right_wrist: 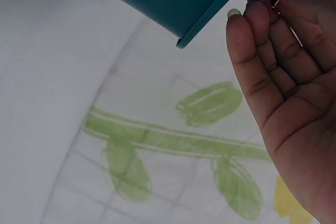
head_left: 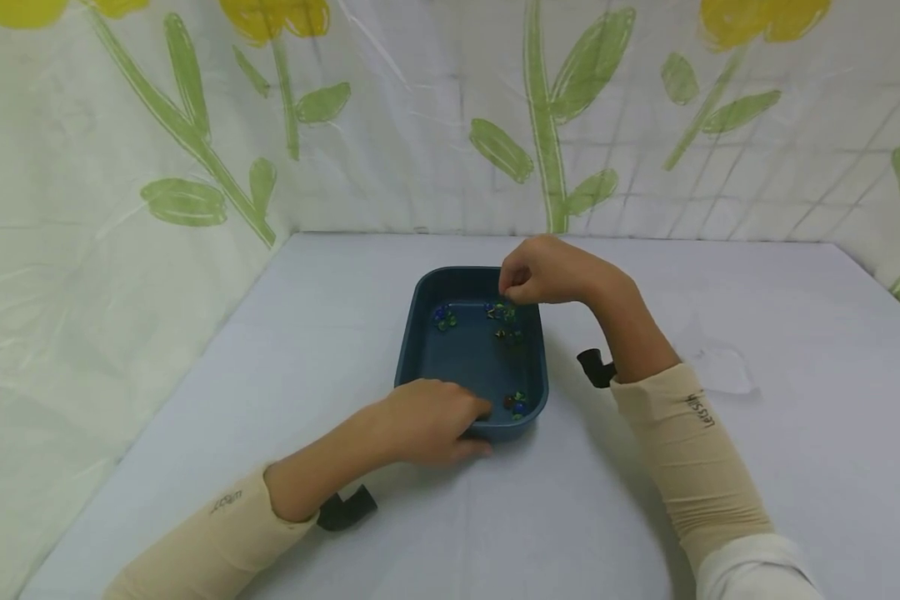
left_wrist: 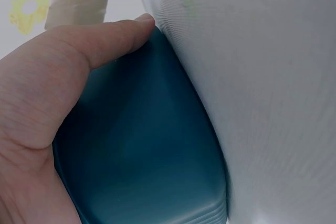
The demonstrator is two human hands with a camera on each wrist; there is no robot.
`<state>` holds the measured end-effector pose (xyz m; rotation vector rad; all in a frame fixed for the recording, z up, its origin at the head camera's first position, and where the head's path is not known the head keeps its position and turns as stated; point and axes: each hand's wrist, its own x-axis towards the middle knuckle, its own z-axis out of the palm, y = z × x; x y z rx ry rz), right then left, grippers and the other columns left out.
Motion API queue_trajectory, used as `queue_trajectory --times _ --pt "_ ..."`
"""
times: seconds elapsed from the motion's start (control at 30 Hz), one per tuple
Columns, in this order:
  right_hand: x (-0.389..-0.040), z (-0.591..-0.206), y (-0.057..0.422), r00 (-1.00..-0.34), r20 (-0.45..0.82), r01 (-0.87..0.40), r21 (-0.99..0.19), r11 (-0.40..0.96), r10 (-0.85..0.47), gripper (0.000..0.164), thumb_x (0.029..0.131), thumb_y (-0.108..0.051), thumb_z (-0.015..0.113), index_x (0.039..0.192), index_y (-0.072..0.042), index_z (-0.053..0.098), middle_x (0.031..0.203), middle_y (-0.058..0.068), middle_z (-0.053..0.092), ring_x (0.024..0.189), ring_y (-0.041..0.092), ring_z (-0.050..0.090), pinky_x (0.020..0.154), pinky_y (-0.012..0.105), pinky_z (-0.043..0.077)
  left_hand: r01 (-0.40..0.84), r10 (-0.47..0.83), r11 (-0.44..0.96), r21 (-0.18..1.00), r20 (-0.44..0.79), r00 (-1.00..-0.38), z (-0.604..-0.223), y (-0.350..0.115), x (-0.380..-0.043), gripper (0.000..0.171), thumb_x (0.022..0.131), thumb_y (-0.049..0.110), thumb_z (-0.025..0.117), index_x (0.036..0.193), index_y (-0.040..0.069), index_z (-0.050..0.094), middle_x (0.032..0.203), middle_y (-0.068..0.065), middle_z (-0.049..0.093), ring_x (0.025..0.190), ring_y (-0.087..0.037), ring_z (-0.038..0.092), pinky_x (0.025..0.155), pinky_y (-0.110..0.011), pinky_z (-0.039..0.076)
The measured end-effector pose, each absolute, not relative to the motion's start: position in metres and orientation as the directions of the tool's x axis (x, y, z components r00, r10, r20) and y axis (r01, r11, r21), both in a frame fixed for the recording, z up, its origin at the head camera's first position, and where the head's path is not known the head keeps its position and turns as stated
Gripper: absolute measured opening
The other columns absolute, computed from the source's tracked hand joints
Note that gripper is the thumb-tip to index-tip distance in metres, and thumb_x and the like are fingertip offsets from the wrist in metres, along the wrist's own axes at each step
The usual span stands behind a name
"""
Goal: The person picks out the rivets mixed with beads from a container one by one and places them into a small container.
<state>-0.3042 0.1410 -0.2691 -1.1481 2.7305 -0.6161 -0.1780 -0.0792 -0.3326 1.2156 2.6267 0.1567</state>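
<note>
Gripped near wall of tray (head_left: 450,358) with left hand (head_left: 427,421), hooking fingers over rim to inside and laying thumb along outer face. Had right hand (head_left: 547,271) over tray's far right corner, with fingers bent and tips gathered by thumb; could not tell whether pinching anything there. Saw tray flat on table (head_left: 525,533), reaching from left hand out to below right. Saw marbles (head_left: 499,311) in tray in loose groups: just below right fingertips, farther left of right hand, and just right of left fingertips. Noted mostly blue and green, some brown. Also saw black piece (head_left: 351,507) beside left wrist, similar beside right, beige sleeve (head_left: 217,533) up each forearm, clear item (head_left: 727,369) right of right wrist, flowered backdrop (head_left: 405,158) beyond both hands.
</note>
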Motion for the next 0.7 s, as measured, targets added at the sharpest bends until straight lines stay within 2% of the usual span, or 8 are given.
queue_trajectory --times 0.23,0.53,0.7 --pt "-0.304 -0.266 0.146 -0.712 0.061 -0.654 -0.419 0.629 -0.700 0.013 0.094 -0.007 0.063 0.095 -0.007 0.076 0.098 0.005 0.071 0.089 0.021 0.066 0.080 0.043 0.052 0.735 0.761 0.649 0.195 -0.169 -0.626 -0.333 -0.079 -0.178 0.023 0.093 0.037 0.072 0.088 0.016 0.065 0.061 0.009 0.042 0.058 -0.007 0.042 0.055 -0.025 0.034" --pt "-0.306 -0.264 0.156 -0.753 0.028 -0.603 -0.428 0.673 -0.657 0.010 0.094 -0.010 0.066 0.097 -0.010 0.076 0.097 0.002 0.070 0.088 0.019 0.065 0.079 0.042 0.052 0.734 0.762 0.648 0.202 -0.176 -0.624 -0.332 -0.079 -0.178 0.023 0.093 0.036 0.072 0.091 0.014 0.066 0.061 0.009 0.043 0.059 -0.008 0.043 0.055 -0.025 0.034" --pt "-0.303 -0.260 0.160 -0.761 0.029 -0.590 -0.444 0.674 -0.648 0.009 0.094 -0.010 0.068 0.098 -0.007 0.075 0.096 0.003 0.071 0.088 0.020 0.067 0.079 0.043 0.052 0.737 0.763 0.646 0.198 -0.173 -0.622 -0.332 -0.080 -0.178 0.023 0.094 0.037 0.072 0.091 0.015 0.066 0.062 0.010 0.044 0.059 -0.008 0.043 0.055 -0.025 0.034"
